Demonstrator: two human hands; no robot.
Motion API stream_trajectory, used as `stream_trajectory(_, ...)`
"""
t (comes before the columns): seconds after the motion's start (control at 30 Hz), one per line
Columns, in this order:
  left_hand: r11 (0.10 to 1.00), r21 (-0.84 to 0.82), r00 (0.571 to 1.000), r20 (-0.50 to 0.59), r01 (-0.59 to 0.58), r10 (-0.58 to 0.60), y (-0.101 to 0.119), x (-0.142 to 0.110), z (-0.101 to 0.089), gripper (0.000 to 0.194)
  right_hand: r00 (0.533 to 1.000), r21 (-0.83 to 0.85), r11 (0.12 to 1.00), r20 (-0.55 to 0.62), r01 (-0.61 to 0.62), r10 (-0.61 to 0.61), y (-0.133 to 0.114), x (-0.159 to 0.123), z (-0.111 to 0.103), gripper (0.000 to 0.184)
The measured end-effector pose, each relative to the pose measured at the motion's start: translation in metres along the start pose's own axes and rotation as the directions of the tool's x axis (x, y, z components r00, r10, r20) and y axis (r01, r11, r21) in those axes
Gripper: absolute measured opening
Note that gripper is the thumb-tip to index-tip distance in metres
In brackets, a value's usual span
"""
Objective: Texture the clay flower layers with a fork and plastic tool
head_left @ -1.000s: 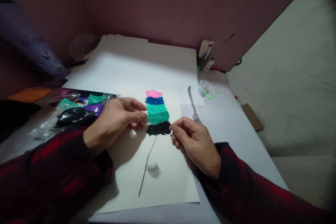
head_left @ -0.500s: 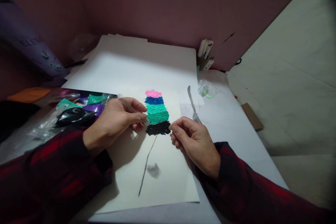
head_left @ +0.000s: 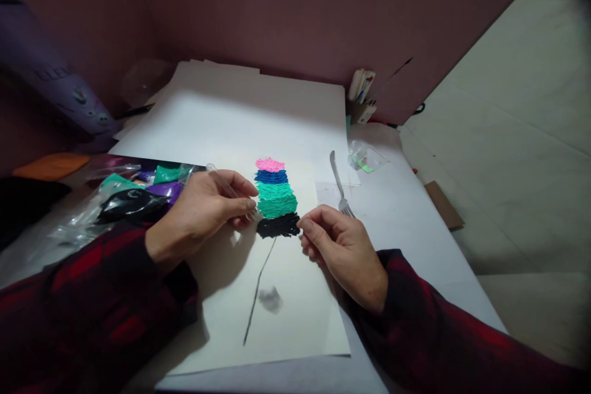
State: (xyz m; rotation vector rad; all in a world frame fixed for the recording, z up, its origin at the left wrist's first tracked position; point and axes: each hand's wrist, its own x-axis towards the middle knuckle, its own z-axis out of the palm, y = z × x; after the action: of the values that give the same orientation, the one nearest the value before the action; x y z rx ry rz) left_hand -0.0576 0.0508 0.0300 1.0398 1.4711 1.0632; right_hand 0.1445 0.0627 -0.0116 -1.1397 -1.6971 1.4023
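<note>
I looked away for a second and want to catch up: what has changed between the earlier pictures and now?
The left hand has drawn very slightly left, pulling the tip of its slim, clear plastic utensil back from the textured pink, blue, green and black strip. Nothing was visibly picked up or let go. The right hand stays beside the strip's black end; the silver metal fork lies unmoved.

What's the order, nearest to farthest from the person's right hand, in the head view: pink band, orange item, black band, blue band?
1. Black band, just left of the right hand.
2. Blue band, farther up the paper.
3. Pink band, just beyond the blue.
4. Orange item, far left.
</note>
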Motion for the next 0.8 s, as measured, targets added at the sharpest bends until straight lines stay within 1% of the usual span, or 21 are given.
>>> stream_trajectory(0.33,0.999,-0.026,0.999,-0.024,0.028,-0.028,-0.0027,0.002,-0.0039,0.015,1.0,-0.001,1.0,-0.005,0.011,-0.011,0.0006,0.0001,-0.0001,0.019)
stream_trajectory(0.53,0.999,-0.048,0.998,-0.066,-0.015,0.012,0.0005,-0.001,-0.0042,0.014,1.0,0.008,1.0,-0.002,0.008,-0.008,0.0018,-0.0005,-0.0003,0.019)
stream_trajectory(0.67,0.999,-0.041,0.999,-0.019,0.026,-0.027,-0.0001,-0.001,-0.0034,0.014,1.0,0.012,1.0,-0.002,0.009,-0.009,0.0019,-0.0001,-0.0001,0.019)
stream_trajectory(0.8,0.999,-0.04,0.999,0.033,0.034,-0.033,-0.0021,-0.0014,-0.0033,0.014,1.0,0.006,1.0,-0.002,0.014,-0.014,0.0023,0.0006,0.0001,0.018)
